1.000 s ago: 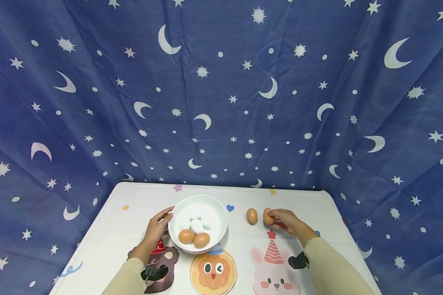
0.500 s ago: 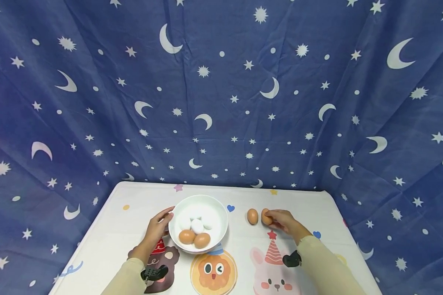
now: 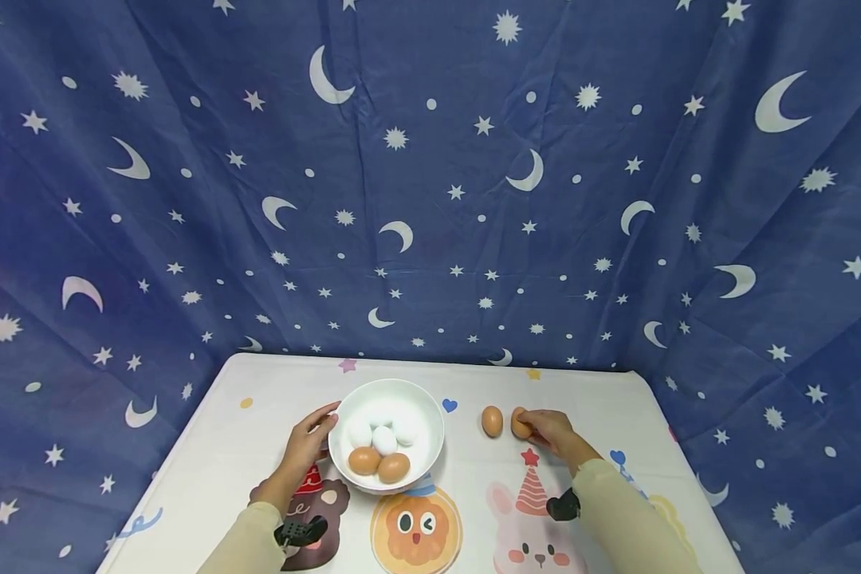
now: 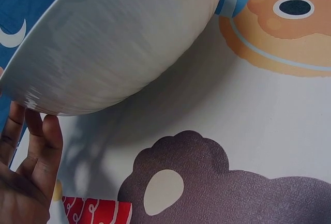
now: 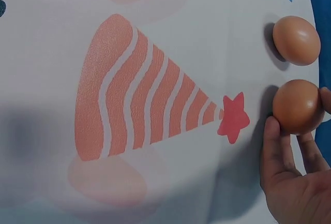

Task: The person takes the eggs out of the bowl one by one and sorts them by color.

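Note:
My left hand [image 3: 307, 446] holds the left side of a white bowl [image 3: 425, 399] at its rim; in the left wrist view, fingers [image 4: 50, 133] touch the bowl's outer wall [image 4: 129, 43]. Inside lie several white eggs [image 3: 384, 440] and two brown eggs [image 3: 363, 461] [image 3: 393, 468]. My right hand [image 3: 554, 430] grips a brown egg [image 5: 297, 106] between thumb and fingers, at or just above the tabletop. Beside it, to the left in the head view, another brown egg [image 3: 492, 422] stands apart by a small gap, untouched.
A white cloth [image 3: 201, 478] with cartoon animals and party hats covers the table. Behind it and at both sides hangs a blue curtain [image 3: 445, 239] with moons and stars. Bare cloth lies between the bowl and the loose eggs.
My right hand and its brown egg have shifted slightly left, closer to the other loose egg, then a touch back right. The left hand and the bowl stay put.

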Demonstrator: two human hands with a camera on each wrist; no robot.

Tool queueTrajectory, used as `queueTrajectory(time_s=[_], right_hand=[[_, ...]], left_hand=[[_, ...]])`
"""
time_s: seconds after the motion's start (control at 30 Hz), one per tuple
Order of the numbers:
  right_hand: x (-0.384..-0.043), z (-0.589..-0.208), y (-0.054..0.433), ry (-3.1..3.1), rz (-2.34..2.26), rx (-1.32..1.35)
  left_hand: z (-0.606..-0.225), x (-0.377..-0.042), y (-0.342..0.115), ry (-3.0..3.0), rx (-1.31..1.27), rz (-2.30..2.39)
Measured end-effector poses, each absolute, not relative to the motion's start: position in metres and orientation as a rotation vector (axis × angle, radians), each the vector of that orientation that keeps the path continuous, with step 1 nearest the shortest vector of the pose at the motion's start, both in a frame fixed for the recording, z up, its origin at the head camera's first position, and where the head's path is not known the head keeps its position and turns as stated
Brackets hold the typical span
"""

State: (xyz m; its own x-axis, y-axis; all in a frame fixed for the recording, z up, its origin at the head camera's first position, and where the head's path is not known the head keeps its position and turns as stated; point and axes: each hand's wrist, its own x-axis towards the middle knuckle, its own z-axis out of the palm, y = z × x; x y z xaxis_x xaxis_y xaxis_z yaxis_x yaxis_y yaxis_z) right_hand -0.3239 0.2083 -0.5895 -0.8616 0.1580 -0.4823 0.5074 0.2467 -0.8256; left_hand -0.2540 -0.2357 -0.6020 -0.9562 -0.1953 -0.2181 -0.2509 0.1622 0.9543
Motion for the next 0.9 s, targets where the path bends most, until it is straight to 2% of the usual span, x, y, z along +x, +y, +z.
queueTrajectory(time_s=[0.23,0.9], right_hand=[[-0.326,-0.593,0.2077,2.247,-1.644,0.667],[-0.3267,-0.5972,0.206,2.387,-1.567,0.587]], left_hand=[[-0.6024,-0.2534,-0.2351,2.339,-0.453,1.985],[-0.6019,-0.2527,-0.236,2.353,-0.445,1.961]])
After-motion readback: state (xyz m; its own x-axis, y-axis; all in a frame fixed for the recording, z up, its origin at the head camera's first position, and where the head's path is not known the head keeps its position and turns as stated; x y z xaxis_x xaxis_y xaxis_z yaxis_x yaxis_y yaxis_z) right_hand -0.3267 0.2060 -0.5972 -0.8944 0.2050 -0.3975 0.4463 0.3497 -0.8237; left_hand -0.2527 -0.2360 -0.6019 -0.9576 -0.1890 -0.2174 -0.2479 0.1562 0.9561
